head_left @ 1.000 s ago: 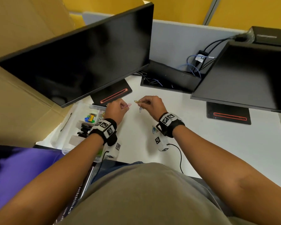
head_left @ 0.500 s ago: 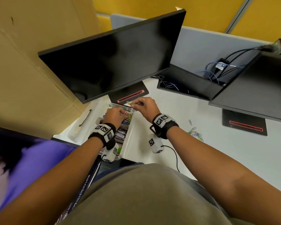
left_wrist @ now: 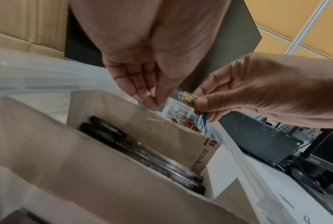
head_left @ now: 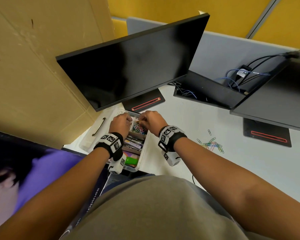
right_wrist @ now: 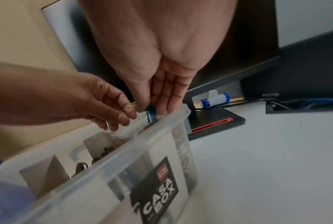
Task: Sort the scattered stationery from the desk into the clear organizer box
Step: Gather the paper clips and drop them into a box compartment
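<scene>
An office workstation is shown. A white desk [head_left: 249,170] is enclosed by a grey partition panel [head_left: 232,54], with yellow walls behind. Two dark monitors are set at 12 o'clock [head_left: 132,66] and 2 o'clock [head_left: 275,101], with network cables [head_left: 235,80] between them.

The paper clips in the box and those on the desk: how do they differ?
The clips in the box are heaped in the far compartment of the clear organizer box; the clips on the desk lie scattered flat. The clips in the box sit under the left hand and the right hand; the clips on the desk lie untouched. Both groups are of mixed colours.
</scene>
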Demonstrator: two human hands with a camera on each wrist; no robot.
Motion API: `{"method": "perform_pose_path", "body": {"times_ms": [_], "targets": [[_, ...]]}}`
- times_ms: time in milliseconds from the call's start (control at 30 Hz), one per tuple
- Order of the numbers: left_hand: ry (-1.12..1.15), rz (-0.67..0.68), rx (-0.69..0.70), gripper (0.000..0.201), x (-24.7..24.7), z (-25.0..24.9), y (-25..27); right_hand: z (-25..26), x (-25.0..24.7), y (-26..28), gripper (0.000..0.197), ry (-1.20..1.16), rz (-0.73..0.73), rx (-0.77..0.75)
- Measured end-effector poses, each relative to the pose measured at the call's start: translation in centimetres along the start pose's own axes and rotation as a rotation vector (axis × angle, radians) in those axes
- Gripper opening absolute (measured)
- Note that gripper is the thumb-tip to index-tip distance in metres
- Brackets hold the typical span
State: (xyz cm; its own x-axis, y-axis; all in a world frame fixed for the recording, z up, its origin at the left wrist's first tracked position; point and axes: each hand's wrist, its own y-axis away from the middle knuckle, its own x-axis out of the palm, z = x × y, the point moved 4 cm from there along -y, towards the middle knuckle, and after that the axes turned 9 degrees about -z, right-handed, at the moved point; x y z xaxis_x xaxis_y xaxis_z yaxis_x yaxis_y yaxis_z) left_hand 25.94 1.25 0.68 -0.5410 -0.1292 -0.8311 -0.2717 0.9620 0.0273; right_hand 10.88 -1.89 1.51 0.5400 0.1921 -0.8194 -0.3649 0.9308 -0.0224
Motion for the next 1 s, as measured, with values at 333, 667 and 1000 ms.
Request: {"method": "perform_pose_path", "body": {"times_ms": [333,667,1000], "targets": [[-0.018,0.009,0.061,0.022,0.8,-0.2,-0.1,-0.1,0.2,0.4,0.023,0.128,0.058,-0.153],[-0.032,-0.039,0.141,0.013,2.0,-3.7,-0.3,-4.0,-2.4,1.4,0.025,-0.022,-0.128,0.000],[-0.050,0.104,0.288,0.013,6.6,-11.2,0.5,-12.4,-4.6,5.9,0.028,-0.028,-0.090,0.173]]}}
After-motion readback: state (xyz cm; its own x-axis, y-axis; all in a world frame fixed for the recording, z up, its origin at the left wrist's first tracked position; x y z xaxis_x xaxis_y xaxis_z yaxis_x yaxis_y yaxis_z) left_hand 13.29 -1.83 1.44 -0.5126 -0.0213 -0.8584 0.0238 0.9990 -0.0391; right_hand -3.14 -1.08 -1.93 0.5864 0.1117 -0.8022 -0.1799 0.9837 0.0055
